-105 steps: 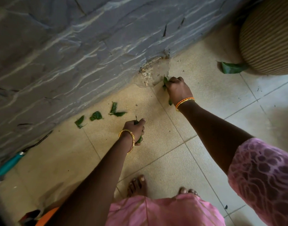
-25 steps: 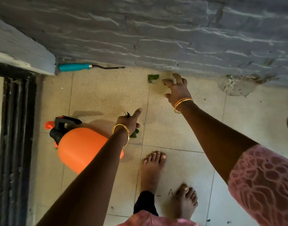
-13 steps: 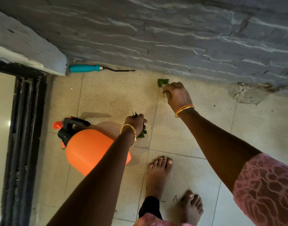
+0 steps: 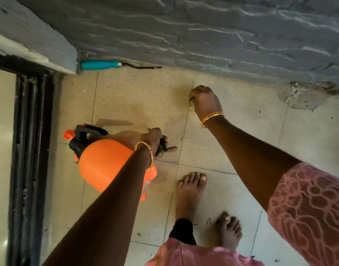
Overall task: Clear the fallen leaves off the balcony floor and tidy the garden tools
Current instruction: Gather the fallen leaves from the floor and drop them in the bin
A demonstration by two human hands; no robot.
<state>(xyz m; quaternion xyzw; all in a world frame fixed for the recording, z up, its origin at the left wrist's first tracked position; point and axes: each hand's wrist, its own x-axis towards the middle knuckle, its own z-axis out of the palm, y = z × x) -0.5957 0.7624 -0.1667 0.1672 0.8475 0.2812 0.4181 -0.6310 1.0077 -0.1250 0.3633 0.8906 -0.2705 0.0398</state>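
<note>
Head view: grey rough stone-textured wall [image 4: 212, 35] along the far edge of the floor, ridged, with pale streaks. Tiled floor [image 4: 137, 96] is beige, speckled, matte, with thin grout lines; a chipped cement patch [image 4: 301, 96] sits at its far right edge against the wall. Black door track [image 4: 30, 150] runs down the left edge. Orange plastic sprayer [image 4: 101, 166], round-bodied with a black trigger head, lies on its side on the floor's left half, partly under the left forearm. Teal-handled hand tool [image 4: 101, 64] with a thin dark metal shaft lies along the far edge, touching the wall base near the left corner. Left hand [image 4: 155, 141], gold bangle on the wrist, grips a bunch of green leaves [image 4: 162, 147], fingers curled, one finger sticking out. Right hand [image 4: 204, 100], orange-gold bangle, is fisted low over the floor near the far edge, fingers closed on a leaf [image 4: 190, 102], only a dark sliver showing. Half a second ago that leaf lay flat on the floor at the fingertips; that spot is bare now.
</note>
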